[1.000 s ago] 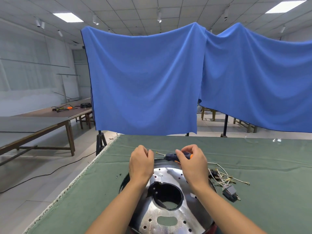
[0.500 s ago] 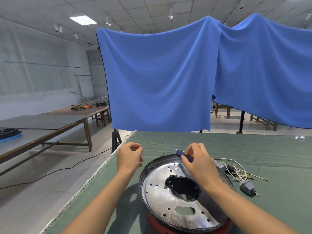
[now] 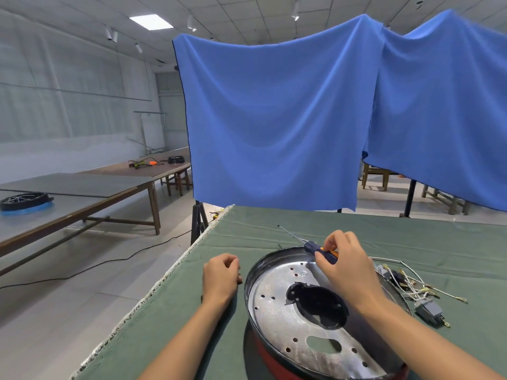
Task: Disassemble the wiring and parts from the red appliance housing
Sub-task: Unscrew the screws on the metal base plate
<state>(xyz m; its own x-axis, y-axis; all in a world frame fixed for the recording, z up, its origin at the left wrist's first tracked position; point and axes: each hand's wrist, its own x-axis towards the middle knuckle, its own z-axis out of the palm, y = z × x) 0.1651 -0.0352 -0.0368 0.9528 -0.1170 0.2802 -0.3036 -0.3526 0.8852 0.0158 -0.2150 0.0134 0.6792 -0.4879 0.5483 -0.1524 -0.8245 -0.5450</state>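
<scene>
1. From my feed the room is evenly bright; a ceiling light panel (image 3: 151, 21) glows white overhead.
2. I see soft shadows on the green table cloth (image 3: 274, 231) under the forearms; none are hard.
3. The metal plate (image 3: 277, 303) throws pale glare.
4. Wide-angle bending curves the edges; the far wall looks hazy; slight softness overall.

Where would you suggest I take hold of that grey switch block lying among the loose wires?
Probably grip the grey switch block across its flat sides, coming from above: it lies free on the green cloth, at the near end of the loose wires, with small terminals projecting.
</scene>
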